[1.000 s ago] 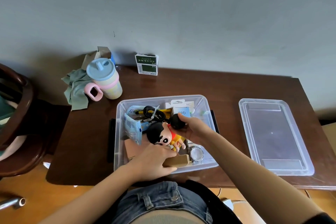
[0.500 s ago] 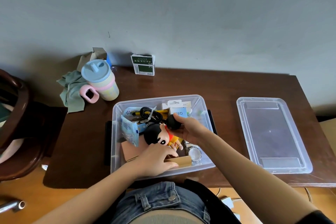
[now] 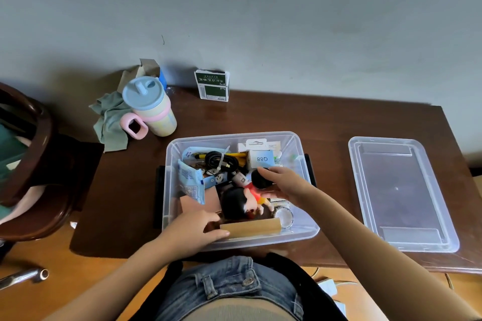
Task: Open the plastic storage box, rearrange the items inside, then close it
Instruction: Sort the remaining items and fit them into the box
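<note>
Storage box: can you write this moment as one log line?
storage box: open | lid: on table, right | right hand: holds black ball | left hand: grips cardboard box

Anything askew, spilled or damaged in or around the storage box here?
No spill or damage shows. The storage box is cluttered: a cartoon figurine lies tipped on its side over other items, and blue packets lean against the left wall. The lid lies flat on the table's right side, as expected mid-task.

Your colours: clear box point(image 3: 307, 229) on a dark brown table point(image 3: 287, 117).
You've a doll point(image 3: 241, 203) with black hair and red top, a tan block point(image 3: 251, 227), a clear lid point(image 3: 403, 195) right, a blue-lidded cup point(image 3: 151, 107) with pink handle far left.
</note>
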Tool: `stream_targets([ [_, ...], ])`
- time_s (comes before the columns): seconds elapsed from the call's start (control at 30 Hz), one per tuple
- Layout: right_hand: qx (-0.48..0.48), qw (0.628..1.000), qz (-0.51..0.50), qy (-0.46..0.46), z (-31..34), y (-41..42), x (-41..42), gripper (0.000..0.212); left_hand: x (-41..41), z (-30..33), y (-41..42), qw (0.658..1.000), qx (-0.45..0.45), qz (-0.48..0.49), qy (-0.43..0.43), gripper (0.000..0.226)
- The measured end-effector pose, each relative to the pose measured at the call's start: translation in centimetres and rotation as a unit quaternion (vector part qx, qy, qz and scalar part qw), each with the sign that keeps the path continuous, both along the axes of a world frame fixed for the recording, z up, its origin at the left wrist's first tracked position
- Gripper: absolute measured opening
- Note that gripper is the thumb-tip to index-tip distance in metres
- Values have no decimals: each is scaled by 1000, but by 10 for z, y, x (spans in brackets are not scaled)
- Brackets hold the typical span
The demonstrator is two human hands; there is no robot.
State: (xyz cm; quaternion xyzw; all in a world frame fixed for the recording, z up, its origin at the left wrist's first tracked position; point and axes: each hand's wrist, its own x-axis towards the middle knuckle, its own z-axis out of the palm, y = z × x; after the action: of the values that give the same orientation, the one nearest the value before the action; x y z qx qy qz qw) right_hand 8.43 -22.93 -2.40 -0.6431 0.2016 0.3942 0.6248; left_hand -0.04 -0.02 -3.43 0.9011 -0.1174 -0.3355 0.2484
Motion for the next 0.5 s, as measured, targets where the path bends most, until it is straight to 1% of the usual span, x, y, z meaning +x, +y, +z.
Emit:
stream_targets([
  [0.07,-35,999,23,-18,3,-8,1,28,-2,-3,-7,999,-26,19,13,47],
  [0.23,-150,977,133,-74,10,-22,3,32,2,-5,-12,997,-61,34,23,39],
  [0.33,-231,945,212,-94,13,-20,-1,29,0,-6,-17,998,-61,27,20,38],
  [0.43,-285,913,275,-99,12,-20,-6,27,-1,-6,-15,997,-61,44,27,37],
  [0.5,-332,879,325,-109,10,-21,-9,31,0,-4,-9,997,-53,49,38,47],
])
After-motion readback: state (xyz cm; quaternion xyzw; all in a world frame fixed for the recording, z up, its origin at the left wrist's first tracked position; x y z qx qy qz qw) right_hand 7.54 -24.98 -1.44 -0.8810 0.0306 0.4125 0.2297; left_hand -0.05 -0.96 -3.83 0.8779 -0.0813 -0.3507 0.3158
